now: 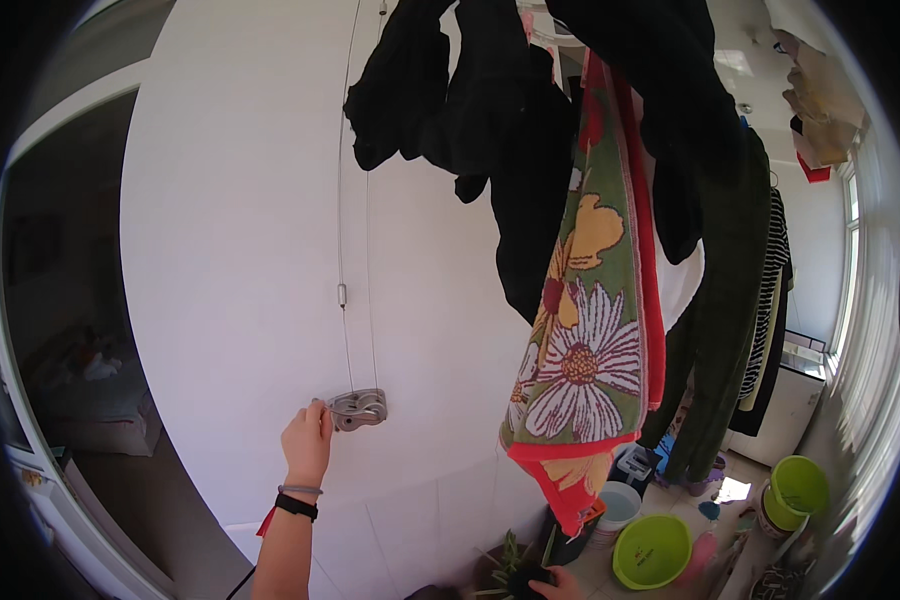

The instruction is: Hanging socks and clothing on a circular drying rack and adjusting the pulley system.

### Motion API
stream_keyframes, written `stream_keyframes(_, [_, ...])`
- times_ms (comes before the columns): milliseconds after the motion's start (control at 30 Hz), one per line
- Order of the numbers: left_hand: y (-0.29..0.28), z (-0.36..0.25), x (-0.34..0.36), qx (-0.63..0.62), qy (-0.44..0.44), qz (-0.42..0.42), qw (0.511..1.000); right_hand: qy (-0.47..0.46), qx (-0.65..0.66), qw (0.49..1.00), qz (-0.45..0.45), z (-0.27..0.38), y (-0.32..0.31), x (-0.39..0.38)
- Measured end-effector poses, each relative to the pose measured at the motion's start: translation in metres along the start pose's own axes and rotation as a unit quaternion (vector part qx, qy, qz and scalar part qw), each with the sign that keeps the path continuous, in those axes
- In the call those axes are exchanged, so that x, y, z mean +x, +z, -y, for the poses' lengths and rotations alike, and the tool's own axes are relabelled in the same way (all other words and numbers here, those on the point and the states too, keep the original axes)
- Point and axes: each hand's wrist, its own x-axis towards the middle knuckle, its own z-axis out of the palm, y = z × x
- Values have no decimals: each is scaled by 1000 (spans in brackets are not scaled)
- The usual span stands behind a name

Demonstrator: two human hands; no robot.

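Black band (296,508) round the wrist of the left hand (307,440); fingers curled closed at the left end of the grey wall winch (362,409), apparently on its crank (339,408). Main hazard, as judged: loss of hold through a slip of the fingers, with possible free spin of the crank. Right hand (560,586) at the lower edge, mostly cut off, beside a dark object (526,582) and a green plant (511,550); grip not determinable from this view. Above the winch, two thin cables (369,250) up the white wall (240,250), one with a small metal fitting (342,295); possible jam or fraying from slack or uneven winding. To the right, black garments (505,110) and a floral towel (582,340), hanging; possible snagging or slipping off from a sudden jerk, assuming a link to the cables, not shown. Farther down, green basins (660,571) on the floor (600,565); beyond, a bright window (852,205)
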Motion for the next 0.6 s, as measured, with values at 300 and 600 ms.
stream_keyframes(300, [60,-45,-71,-126,58,232,963,42,6,999,3,132,69,-57])
stream_keyframes(600, [64,-139,136,-179,93,152,968,64,40,997,-18,217,98,-80])
